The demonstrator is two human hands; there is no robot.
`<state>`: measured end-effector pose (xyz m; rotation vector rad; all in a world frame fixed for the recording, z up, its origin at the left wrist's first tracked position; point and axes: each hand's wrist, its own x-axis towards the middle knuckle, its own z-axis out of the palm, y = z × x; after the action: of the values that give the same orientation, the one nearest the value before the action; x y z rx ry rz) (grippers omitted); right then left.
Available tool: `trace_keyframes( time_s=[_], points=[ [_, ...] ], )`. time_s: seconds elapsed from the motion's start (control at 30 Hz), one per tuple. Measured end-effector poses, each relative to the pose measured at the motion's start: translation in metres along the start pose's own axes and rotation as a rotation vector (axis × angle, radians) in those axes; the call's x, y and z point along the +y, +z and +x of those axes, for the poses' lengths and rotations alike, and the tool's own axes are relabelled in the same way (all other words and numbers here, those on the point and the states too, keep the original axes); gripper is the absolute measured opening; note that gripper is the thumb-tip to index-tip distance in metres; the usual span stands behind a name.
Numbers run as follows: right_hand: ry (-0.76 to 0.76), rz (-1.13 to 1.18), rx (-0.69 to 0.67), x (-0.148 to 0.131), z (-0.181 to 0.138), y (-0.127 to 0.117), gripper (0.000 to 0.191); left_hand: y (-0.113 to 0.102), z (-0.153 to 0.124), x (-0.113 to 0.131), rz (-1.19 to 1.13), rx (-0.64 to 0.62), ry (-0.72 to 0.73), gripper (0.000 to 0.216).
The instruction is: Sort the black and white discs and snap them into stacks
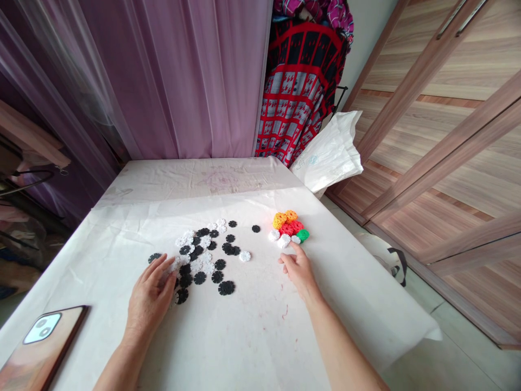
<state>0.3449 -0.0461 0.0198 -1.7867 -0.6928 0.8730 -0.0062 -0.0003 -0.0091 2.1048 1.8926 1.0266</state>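
A purple curtain (203,76) hangs at twelve o'clock beyond a table (252,336) spread with pale cloth. Far left, a phone (52,336) lies back-up, at eight o'clock from the left hand (151,290); a careless swing of that forearm could knock it. The left hand rests palm down, fingers loosely spread over the near-left side of the mixed black and white discs (199,278); I cannot tell whether it pinches any. This loose pile spreads at two o'clock from it. Because many discs overlap, lifting or sliding one could drag its neighbours along, and those under the palm could be swept aside unseen.

To the right, a lone white disc (245,256) sits at three o'clock from the pile and a lone black disc (255,228) at two; white on pale cloth is easy to overlook. The right hand (295,266) appears to hold nothing, index finger extended, the others bent. Its fingertip is at or just beside the nearest white discs of the coloured cluster (290,227), which lies just before twelve from it: orange, red, green and white, heaped closely. A nudge there could topple the heap and mix its colours. A white bag (325,157) stands at one o'clock from the cluster, by the table edge.
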Motion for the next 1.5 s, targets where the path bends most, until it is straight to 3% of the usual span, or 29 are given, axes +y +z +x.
trace_keyframes(
  time_s=[0.47,0.6,0.8,1.5],
  points=[
    [-0.047,-0.003,0.015,0.001,-0.009,0.005,0.087,-0.005,0.005,-0.007,-0.044,-0.031,-0.025,0.044],
    [-0.107,-0.102,-0.081,0.002,-0.02,0.019,0.083,-0.006,0.005,-0.007,-0.049,-0.036,-0.028,0.043],
    [-0.054,-0.086,-0.19,-0.006,-0.01,0.036,0.084,-0.007,0.006,-0.006,-0.061,-0.031,-0.02,0.039],
    [-0.008,-0.048,-0.174,-0.01,-0.005,0.038,0.086,-0.007,0.005,-0.006,-0.053,-0.036,-0.015,0.042]
  ],
)
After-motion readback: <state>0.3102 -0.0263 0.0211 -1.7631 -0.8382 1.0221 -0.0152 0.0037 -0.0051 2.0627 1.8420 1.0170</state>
